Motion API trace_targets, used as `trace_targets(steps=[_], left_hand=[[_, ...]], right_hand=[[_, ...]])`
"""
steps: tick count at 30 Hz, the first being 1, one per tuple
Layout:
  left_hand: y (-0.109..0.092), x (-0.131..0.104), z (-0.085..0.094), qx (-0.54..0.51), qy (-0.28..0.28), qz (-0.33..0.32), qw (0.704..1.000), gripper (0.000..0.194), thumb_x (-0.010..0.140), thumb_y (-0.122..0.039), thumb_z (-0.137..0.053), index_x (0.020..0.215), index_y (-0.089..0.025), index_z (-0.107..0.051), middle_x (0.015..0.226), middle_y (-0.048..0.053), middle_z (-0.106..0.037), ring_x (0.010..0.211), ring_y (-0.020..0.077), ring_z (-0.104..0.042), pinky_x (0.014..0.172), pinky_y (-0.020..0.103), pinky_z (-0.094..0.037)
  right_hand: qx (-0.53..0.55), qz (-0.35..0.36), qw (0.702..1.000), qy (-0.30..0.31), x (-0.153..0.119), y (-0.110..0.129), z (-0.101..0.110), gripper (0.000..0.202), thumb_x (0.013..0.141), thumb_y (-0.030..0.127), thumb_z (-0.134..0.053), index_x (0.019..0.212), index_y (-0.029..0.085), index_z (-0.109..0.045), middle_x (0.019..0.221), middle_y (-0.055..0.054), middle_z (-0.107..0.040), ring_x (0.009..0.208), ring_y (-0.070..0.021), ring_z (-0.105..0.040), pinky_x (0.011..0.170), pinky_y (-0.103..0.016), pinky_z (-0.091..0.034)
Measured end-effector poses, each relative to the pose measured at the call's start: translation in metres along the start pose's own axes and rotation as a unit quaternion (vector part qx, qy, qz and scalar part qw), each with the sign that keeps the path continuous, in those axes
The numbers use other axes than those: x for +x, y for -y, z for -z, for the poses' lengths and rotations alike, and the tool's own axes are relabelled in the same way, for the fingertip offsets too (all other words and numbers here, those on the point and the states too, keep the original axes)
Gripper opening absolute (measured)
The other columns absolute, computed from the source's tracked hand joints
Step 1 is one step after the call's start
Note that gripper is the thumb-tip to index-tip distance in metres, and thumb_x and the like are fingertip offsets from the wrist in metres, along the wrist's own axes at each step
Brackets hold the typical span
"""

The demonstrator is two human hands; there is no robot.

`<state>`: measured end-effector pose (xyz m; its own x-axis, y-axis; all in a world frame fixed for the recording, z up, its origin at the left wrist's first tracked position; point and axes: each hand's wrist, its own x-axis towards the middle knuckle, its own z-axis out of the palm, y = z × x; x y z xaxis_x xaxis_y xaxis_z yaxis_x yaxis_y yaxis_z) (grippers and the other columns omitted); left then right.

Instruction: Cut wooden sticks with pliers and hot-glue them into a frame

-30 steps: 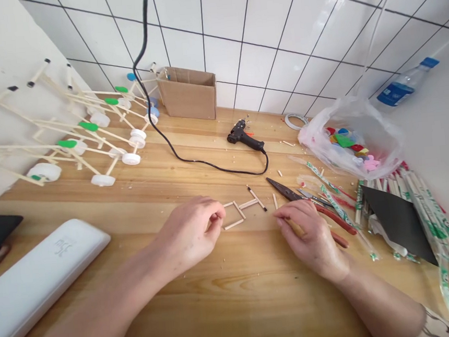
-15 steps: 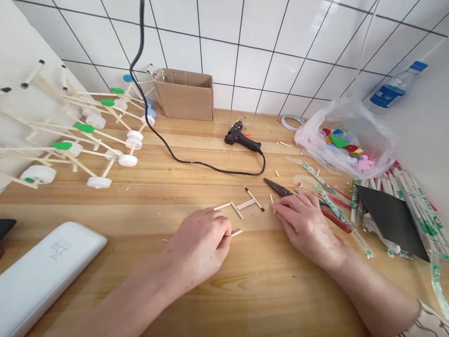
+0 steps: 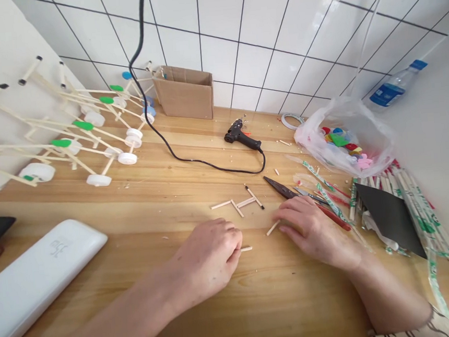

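My left hand (image 3: 212,253) is closed around a short wooden stick (image 3: 247,249), whose tip pokes out past the fingers toward the right. Between thumb and fingers, my right hand (image 3: 312,229) pinches another short wooden stick (image 3: 272,228), tilted down to the left. Just beyond both hands lies a small stick frame (image 3: 246,203), roughly H-shaped, with one black-tipped crosspiece. A loose stick (image 3: 220,205) touches or nearly touches its left end. Pliers (image 3: 279,187) with red handles rest behind my right hand, which partly covers them, beside a small blade-like metal tool (image 3: 309,193).
Wheeled stick models (image 3: 83,126) stand at left, behind a white power bank (image 3: 42,289). A black glue gun (image 3: 241,135) with its cord lies near a cardboard box (image 3: 184,96). At right are a bag of colourful caps (image 3: 344,142), wrapped chopsticks (image 3: 425,214) and a bottle (image 3: 398,86).
My right hand has lifted or drawn a stick from beside the pliers toward me, turning it aslant. The left hand has shifted slightly right and nearer with its stick.
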<state>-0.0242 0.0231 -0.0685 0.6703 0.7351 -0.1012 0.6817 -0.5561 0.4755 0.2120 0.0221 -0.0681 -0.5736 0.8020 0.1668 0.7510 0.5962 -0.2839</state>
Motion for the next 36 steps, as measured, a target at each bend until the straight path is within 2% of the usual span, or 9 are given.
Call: trace_targets(steps=[5,12,16,18,21,26,30,33,36], left_hand=[[0.002,-0.001,-0.005,0.017,-0.012,-0.020,1.000,0.020,0.081,-0.011,-0.044,0.065,-0.017,-0.054,0.068,0.003,-0.060,0.064,0.0159,-0.053,0.059,0.028,-0.038],[-0.001,-0.001,-0.001,-0.025,0.007,-0.027,0.999,0.018,0.081,-0.015,-0.051,0.063,-0.018,-0.053,0.069,0.001,-0.060,0.065,0.0148,-0.055,0.059,0.026,-0.039],[-0.002,-0.001,0.001,-0.065,-0.130,-0.061,0.987,0.004,0.081,-0.015,-0.057,0.078,-0.018,-0.058,0.082,0.002,-0.062,0.081,0.0158,-0.056,0.069,0.026,-0.043],[-0.003,-0.001,-0.001,-0.052,-0.164,-0.101,0.980,0.007,0.083,-0.014,-0.055,0.080,-0.017,-0.060,0.084,0.003,-0.062,0.082,0.0152,-0.055,0.073,0.025,-0.043],[-0.005,-0.002,-0.007,0.008,-0.154,-0.146,0.977,0.018,0.086,-0.012,-0.051,0.071,-0.016,-0.059,0.076,0.002,-0.060,0.074,0.0143,-0.052,0.073,0.026,-0.043],[-0.001,-0.002,-0.015,0.079,-0.125,-0.186,0.971,0.020,0.086,-0.008,-0.048,0.070,-0.015,-0.057,0.069,0.001,-0.056,0.068,0.0153,-0.049,0.069,0.029,-0.044],[0.016,0.001,-0.009,0.076,-0.104,-0.122,0.984,0.018,0.088,-0.013,-0.045,0.076,-0.016,-0.058,0.080,0.004,-0.061,0.077,0.0178,-0.054,0.078,0.033,-0.045],[0.031,0.002,0.000,0.076,-0.133,-0.034,0.988,0.019,0.088,-0.015,-0.044,0.075,-0.017,-0.057,0.076,0.004,-0.061,0.076,0.0190,-0.055,0.071,0.033,-0.044],[0.039,0.003,0.006,0.088,-0.151,0.007,0.985,0.018,0.086,-0.013,-0.047,0.071,-0.016,-0.057,0.072,0.003,-0.062,0.073,0.0198,-0.057,0.065,0.032,-0.043]], right_hand=[[-0.081,0.014,0.994,0.071,-0.002,0.012,-0.001,0.015,0.085,0.010,-0.049,0.075,0.017,-0.057,0.078,-0.006,-0.058,0.077,-0.0189,-0.050,0.073,-0.036,-0.038],[-0.059,-0.017,0.997,0.052,-0.002,0.031,-0.010,0.017,0.087,0.012,-0.043,0.075,0.016,-0.055,0.072,-0.007,-0.058,0.070,-0.0188,-0.053,0.068,-0.033,-0.040],[-0.007,-0.033,0.998,0.049,-0.001,0.033,-0.015,0.014,0.087,0.014,-0.045,0.077,0.016,-0.054,0.073,-0.007,-0.059,0.069,-0.0186,-0.053,0.065,-0.032,-0.041],[0.007,-0.011,0.999,0.046,-0.001,0.037,-0.017,0.016,0.088,0.013,-0.043,0.076,0.016,-0.053,0.073,-0.007,-0.058,0.067,-0.0178,-0.052,0.064,-0.031,-0.041],[0.029,0.017,0.999,0.042,-0.001,0.044,-0.018,0.018,0.089,0.012,-0.040,0.075,0.016,-0.051,0.072,-0.006,-0.057,0.067,-0.0171,-0.052,0.064,-0.031,-0.041],[0.077,-0.001,0.996,0.048,-0.001,0.047,-0.018,0.015,0.088,0.012,-0.041,0.077,0.016,-0.051,0.073,-0.007,-0.058,0.069,-0.0188,-0.052,0.065,-0.033,-0.044],[0.111,-0.016,0.994,0.016,0.000,0.041,-0.020,0.008,0.086,0.012,-0.047,0.091,0.015,-0.052,0.086,-0.010,-0.061,0.081,-0.0211,-0.054,0.074,-0.037,-0.047],[0.102,-0.014,0.995,-0.002,-0.001,0.036,-0.022,0.013,0.085,0.012,-0.050,0.097,0.014,-0.053,0.094,-0.011,-0.061,0.088,-0.0226,-0.054,0.078,-0.040,-0.048],[0.092,-0.002,0.996,-0.004,-0.001,0.034,-0.022,0.014,0.085,0.012,-0.051,0.099,0.014,-0.053,0.096,-0.011,-0.061,0.089,-0.0229,-0.053,0.079,-0.040,-0.048]])
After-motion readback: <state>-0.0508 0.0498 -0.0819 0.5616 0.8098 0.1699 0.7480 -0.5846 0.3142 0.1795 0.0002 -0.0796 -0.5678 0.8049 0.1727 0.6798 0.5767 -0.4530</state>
